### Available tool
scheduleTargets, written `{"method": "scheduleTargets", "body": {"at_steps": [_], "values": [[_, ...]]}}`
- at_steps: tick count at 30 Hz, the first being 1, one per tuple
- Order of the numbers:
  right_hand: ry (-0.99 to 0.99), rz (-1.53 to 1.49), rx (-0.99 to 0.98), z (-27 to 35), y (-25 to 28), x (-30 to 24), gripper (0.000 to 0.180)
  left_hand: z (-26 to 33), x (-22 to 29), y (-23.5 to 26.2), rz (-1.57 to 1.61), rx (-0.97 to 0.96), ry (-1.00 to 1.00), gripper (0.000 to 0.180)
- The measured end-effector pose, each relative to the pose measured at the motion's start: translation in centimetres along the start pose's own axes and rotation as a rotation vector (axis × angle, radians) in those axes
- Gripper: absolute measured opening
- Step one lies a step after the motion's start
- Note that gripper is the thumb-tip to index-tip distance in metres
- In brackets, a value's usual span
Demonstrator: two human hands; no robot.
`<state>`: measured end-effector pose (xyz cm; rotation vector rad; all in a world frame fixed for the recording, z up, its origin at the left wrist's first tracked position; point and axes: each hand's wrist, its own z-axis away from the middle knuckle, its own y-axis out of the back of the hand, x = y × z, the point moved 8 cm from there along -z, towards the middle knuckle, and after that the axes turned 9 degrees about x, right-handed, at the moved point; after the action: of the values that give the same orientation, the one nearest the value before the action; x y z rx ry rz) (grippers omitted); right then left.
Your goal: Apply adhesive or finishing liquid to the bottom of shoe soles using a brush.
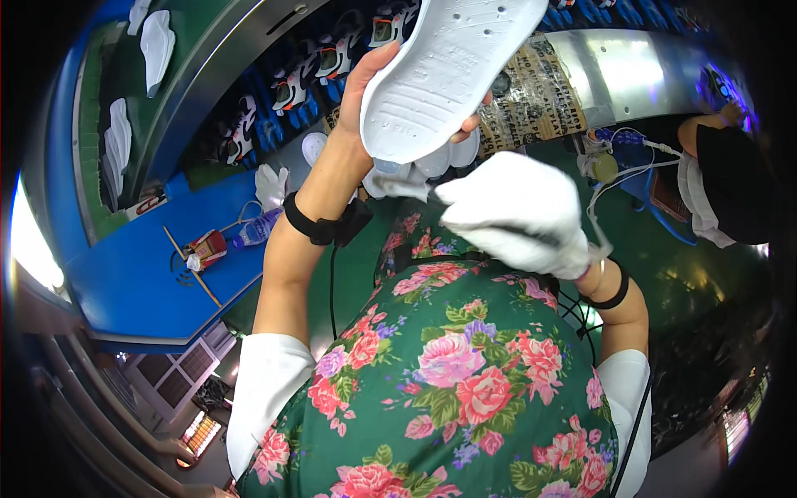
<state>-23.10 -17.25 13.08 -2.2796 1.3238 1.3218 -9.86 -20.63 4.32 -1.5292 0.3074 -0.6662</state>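
Note:
My bare left hand (372, 98) grips a white shoe sole (444, 83) by its edges, fingers wrapped behind it and fingertips showing at its right side. The sole is tilted, its patterned face toward me. Below and right of the sole is my right hand (519, 212) in a white glove, blurred by motion. Its fingers are closed around a slim tool (405, 189) whose greyish end points left, just under the sole's heel; the blur hides its exact kind. More white soles (465, 149) lie behind and below the held one.
Partly built shoes (335, 58) stand in a row on a blue-racked line at the back. Loose white soles (156, 50) lie on a green belt at far left. A blue table (124, 274) holds a plastic bottle (259, 228) and a red container (207, 247). Another person (730, 166) works at right.

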Motion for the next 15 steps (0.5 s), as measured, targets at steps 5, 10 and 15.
{"method": "scheduleTargets", "body": {"at_steps": [5, 10, 15], "values": [[-0.296, -0.183, 0.296, -0.4, 1.9, 2.9, 0.017, -0.2, 0.2, 0.0, -0.021, 0.039, -0.018, 0.083], [-0.381, -0.352, 0.099, 0.2, -0.9, 3.2, 0.019, -0.7, 0.8, 0.0, -0.02, -0.019, -0.073, 0.085], [-0.486, -0.244, 0.22, 0.3, -0.2, 5.5, 0.015, -0.5, 0.7, 0.1, 0.06, 0.121, -0.063, 0.082]]}}
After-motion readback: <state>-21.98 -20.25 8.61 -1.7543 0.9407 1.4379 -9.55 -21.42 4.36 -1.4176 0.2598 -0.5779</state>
